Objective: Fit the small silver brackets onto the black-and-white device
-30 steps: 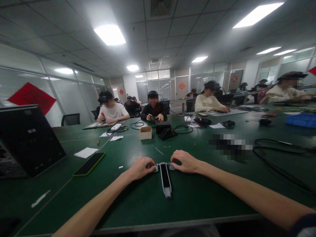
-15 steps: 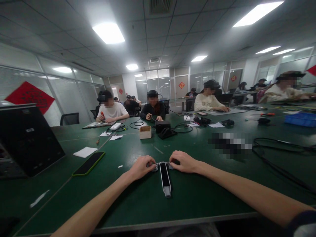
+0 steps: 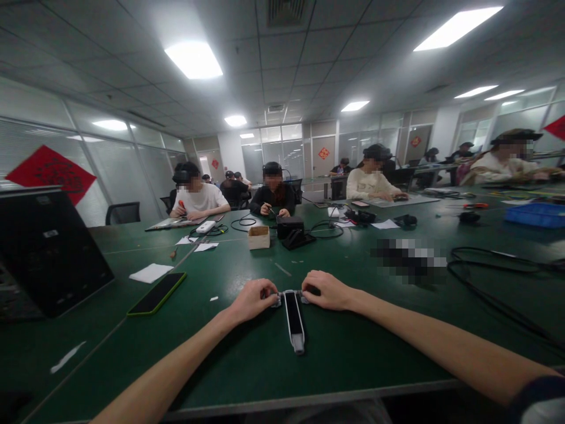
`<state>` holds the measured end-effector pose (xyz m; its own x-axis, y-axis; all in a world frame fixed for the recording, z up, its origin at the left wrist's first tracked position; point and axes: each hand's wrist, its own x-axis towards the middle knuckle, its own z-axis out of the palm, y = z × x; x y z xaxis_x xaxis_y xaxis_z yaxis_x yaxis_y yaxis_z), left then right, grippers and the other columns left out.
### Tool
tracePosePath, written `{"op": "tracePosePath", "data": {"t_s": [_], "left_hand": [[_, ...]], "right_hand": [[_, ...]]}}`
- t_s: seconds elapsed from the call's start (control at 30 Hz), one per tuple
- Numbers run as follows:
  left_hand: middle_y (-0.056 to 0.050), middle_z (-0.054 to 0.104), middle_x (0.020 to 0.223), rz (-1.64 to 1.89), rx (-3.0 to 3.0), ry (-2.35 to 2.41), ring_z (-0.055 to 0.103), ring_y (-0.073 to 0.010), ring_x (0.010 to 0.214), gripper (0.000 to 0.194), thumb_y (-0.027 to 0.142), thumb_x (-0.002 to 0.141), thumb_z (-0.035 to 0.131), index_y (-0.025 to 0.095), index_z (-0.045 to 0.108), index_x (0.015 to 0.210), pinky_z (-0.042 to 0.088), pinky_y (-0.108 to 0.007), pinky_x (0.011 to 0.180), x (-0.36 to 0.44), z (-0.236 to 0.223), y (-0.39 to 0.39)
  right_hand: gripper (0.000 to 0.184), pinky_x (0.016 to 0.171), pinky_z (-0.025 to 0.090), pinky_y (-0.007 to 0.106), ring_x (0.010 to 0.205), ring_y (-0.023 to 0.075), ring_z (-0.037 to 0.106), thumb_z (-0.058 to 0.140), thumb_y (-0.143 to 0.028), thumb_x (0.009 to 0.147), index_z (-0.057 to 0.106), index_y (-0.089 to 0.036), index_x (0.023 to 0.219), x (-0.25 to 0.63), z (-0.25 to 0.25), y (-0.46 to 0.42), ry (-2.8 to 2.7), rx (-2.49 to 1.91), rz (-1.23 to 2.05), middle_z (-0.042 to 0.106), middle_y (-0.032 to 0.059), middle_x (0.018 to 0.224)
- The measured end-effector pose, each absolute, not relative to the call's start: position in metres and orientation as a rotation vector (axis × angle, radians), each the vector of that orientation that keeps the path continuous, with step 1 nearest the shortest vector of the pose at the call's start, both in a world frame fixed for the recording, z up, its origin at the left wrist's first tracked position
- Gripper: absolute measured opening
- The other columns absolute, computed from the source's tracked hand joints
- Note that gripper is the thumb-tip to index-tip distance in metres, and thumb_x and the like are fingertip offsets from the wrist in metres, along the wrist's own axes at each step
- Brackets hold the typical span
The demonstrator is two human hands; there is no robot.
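Observation:
On the green table lies a long, narrow device (image 3: pixel 294 321) with a black middle, a pale frame and a grey near end. Small grey parts stick out to both sides at its far end, giving it a T shape. My left hand (image 3: pixel 255 299) has thumb and fingers closed on the left grey part (image 3: pixel 276 300). On the other side, my right hand (image 3: pixel 327 290) pinches the right grey part (image 3: pixel 304 298). The fingers partly cover both parts, so their exact shape is hidden.
A green-edged phone (image 3: pixel 158 293) and white paper (image 3: pixel 150 272) lie to the left, near a black computer case (image 3: pixel 53 247). Ahead stand a small cardboard box (image 3: pixel 259 238) and a black device (image 3: pixel 290 228). Cables (image 3: pixel 485 262) and a blue tray (image 3: pixel 536 215) are right. Co-workers sit beyond.
The view has shifted very slightly. Both hands keep the same pose at the device's sides, and the device stays where it was.

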<state>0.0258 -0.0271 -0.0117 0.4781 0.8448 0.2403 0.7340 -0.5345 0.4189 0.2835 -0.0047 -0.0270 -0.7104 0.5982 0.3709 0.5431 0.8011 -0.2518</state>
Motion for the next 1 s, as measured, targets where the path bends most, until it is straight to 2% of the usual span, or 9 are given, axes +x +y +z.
{"op": "tracePosePath", "data": {"t_s": [0.17,0.43,0.73,1.0], "left_hand": [[0.002,0.059,0.069,0.613,2.449,1.387,0.052,-0.0124,0.062,0.017,0.028,0.080,0.057,0.016,0.068,0.088,0.037,-0.022,0.058,0.0274,-0.0114,-0.0274],[0.000,0.063,0.070,0.530,2.483,1.412,0.053,-0.0128,0.063,0.024,0.033,0.084,0.052,0.017,0.070,0.089,0.036,-0.022,0.059,0.0277,-0.0122,-0.0265],[0.002,0.058,0.066,0.568,2.439,1.452,0.051,-0.0126,0.060,0.022,0.031,0.080,0.055,0.017,0.070,0.088,0.036,-0.021,0.056,0.0315,-0.0044,-0.0328],[-0.002,0.066,0.074,0.586,2.454,1.457,0.057,-0.0142,0.065,0.025,0.027,0.084,0.047,0.016,0.069,0.087,0.039,-0.023,0.060,0.0320,-0.0066,-0.0328]], "right_hand": [[0.014,0.073,0.045,0.030,0.080,0.0158,0.055,0.054,-0.027,0.088,0.063,-0.015,0.088,0.2831,-0.0288,-0.0031,-2.539,-0.852,0.148,0.061,0.0053,0.087],[0.016,0.070,0.045,0.029,0.079,0.0159,0.054,0.053,-0.029,0.088,0.063,-0.016,0.089,0.2832,-0.0262,-0.0043,-2.550,-0.878,0.193,0.061,0.0057,0.088],[0.018,0.071,0.045,0.029,0.080,0.0160,0.054,0.052,-0.029,0.089,0.063,-0.015,0.089,0.2831,-0.0252,-0.0052,-2.553,-0.878,0.207,0.061,0.0060,0.089],[0.016,0.071,0.045,0.029,0.079,0.0155,0.054,0.053,-0.029,0.088,0.063,-0.015,0.089,0.2829,-0.0273,-0.0034,-2.541,-0.879,0.207,0.061,0.0054,0.088]]}}
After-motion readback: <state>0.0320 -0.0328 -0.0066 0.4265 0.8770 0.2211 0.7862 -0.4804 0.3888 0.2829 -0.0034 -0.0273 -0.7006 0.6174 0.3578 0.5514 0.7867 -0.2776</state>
